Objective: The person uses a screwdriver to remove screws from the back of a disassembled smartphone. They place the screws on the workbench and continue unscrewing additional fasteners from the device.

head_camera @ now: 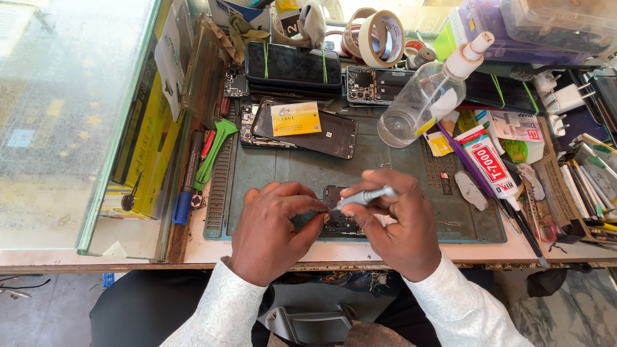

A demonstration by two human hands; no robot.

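Phone part: a small dark opened phone (339,215) lies on the grey-green mat (385,167) near its front edge, mostly hidden under my fingers.
Right hand: my right hand (395,225) grips a slim grey tool (366,196), its tip at the phone.
Left hand: my left hand (273,225) is curled, fingertips pinching the phone's left edge, perhaps a small piece.
Packages: a yellow card (295,119) rests on a dark phone back (318,132); a white-and-red glue tube (491,164) lies to the right; a clear spray bottle (430,93) is tipped beyond.
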